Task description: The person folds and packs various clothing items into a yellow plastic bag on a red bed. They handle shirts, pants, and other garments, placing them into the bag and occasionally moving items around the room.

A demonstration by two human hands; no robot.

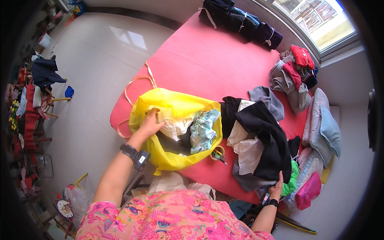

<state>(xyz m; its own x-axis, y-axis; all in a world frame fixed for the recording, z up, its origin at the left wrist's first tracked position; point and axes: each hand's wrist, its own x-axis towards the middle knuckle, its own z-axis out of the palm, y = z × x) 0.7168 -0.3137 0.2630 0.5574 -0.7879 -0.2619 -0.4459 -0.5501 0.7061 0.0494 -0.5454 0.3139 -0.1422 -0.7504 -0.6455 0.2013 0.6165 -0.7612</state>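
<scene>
A yellow fabric bag (pixel 180 160) lies wide-mouthed near the bed's close edge. Inside it are white cloth (pixel 177 128), a crumpled light-blue patterned cloth (pixel 204 130) and dark fabric. My left hand (pixel 152 122) is at the bag's left inner side, on the white cloth; its fingertips are partly hidden, so its grip is unclear. At the right, my right hand (pixel 276 187) holds the lower edge of a black garment (pixel 270 141) in a loose clothes pile. Pale cloth (pixel 248 153) and a grey knitted garment (pixel 267 99) lie beside the black one.
Tied dark rolls (pixel 240 22) lie along the far edge of the pink-sheeted bed (pixel 216 66). Folded clothes (pixel 289 78) and pillows (pixel 328 129) are at the right. A tape roll with pens (pixel 218 153) sits beside the bag. Chairs draped with clothes (pixel 46 72) stand left.
</scene>
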